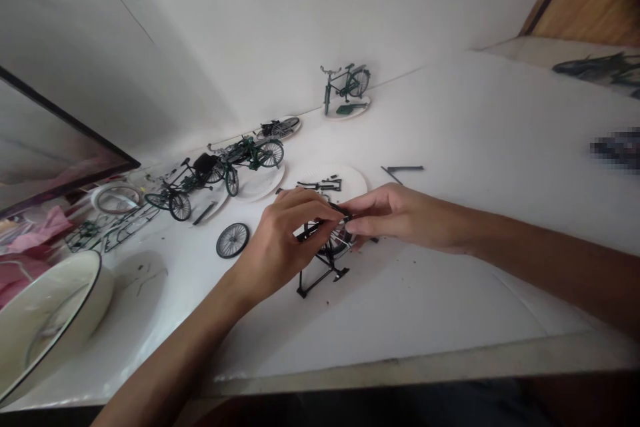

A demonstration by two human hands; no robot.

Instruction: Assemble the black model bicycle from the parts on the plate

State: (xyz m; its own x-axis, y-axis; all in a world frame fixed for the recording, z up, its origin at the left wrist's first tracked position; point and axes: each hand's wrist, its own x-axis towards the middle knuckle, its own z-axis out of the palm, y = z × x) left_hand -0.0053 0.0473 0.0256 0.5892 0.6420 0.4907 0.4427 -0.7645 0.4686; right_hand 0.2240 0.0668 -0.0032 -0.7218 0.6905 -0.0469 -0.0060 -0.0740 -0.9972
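Observation:
Both my hands are at a black model bicycle frame (pixel 316 281) with a spoked wheel fitted at its rear, tilted above the white table. My left hand (pixel 290 233) is closed with thumb and fingers pinched at the near side of the wheel. From the other side, my right hand (pixel 387 217) grips the wheel's rim area between thumb and fingers. What lies between the fingertips is mostly hidden. Just beyond my hands, a white paper plate (pixel 356 180) bears small black parts (pixel 320 184). A loose spoked wheel (pixel 233 240) lies left of my left hand.
Several assembled model bicycles (pixel 180 205) stand at the back left, and a green one (pixel 345 83) stands on a plate by the wall. A cream enamel basin (pixel 95 287) is at the left edge. A thin black part (pixel 405 168) lies beyond my right hand.

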